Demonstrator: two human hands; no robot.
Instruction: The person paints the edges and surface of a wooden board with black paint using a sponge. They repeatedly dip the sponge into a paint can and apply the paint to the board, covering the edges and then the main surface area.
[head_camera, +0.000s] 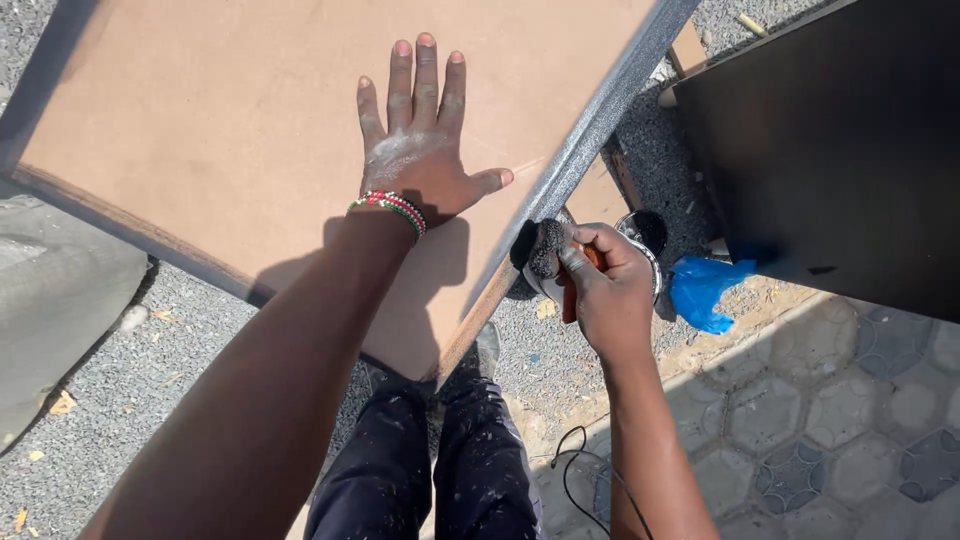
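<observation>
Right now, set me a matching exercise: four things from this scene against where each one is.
Things:
1. left hand
2. right hand
3. blue plastic bag
4. beaded bracelet

Places:
a. crumpled on the ground beside the dark cabinet
b. gripping a paintbrush over a tin
c. around the left wrist
d. flat on the brown board

Pairs: 1-d, 2-b, 3-a, 4-c.

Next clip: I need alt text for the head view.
Seen from above, the person's left hand presses flat on a large brown fibreboard panel with a dark painted edge, while the right hand grips a paint-blackened brush over a small round tin of black paint on gravel beside a crumpled blue plastic bag.
</observation>
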